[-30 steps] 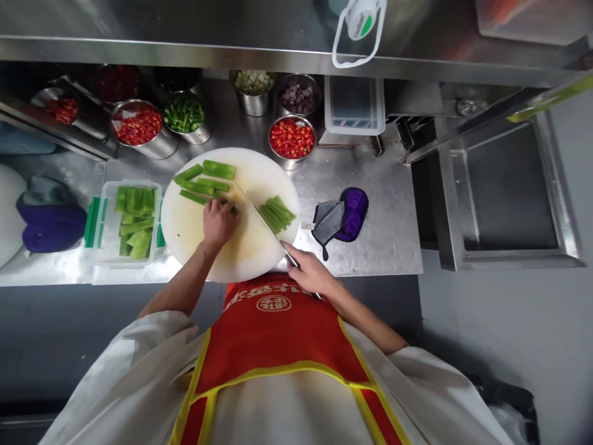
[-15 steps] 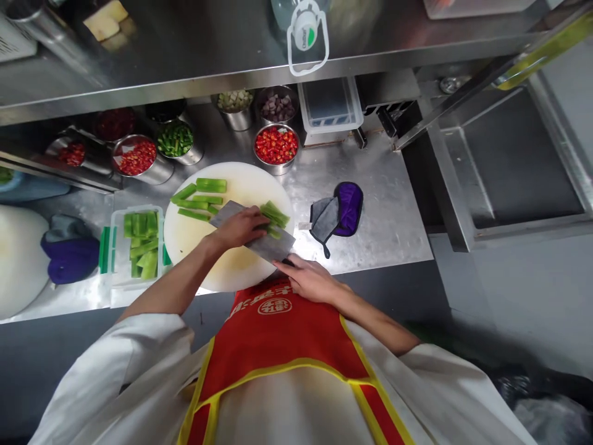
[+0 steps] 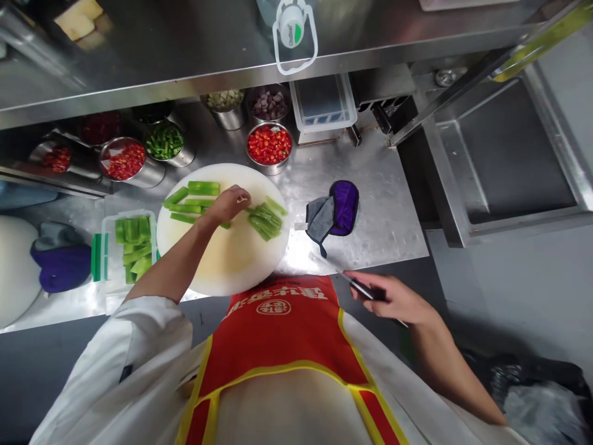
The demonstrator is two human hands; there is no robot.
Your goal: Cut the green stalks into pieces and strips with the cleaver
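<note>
Past the front edge of the surface, my right grip is closed round the knife; I should hold it clear while my left grip, half curled, contents unclear, is beside green slices near the right edge of the board.

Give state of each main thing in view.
Cutting board: flat, yellow-stained
Knife: held by the handle, off the board
Right hand: closed on knife
Left hand: over the board; grasp unclear
Green lengths: lying at the board's left
Green strips: bunched at its right
Plastic tub: open, holding green pieces
Red peppers: chopped, in a steel can
Bottle: capped
Purple pad: lying on the counter
</note>
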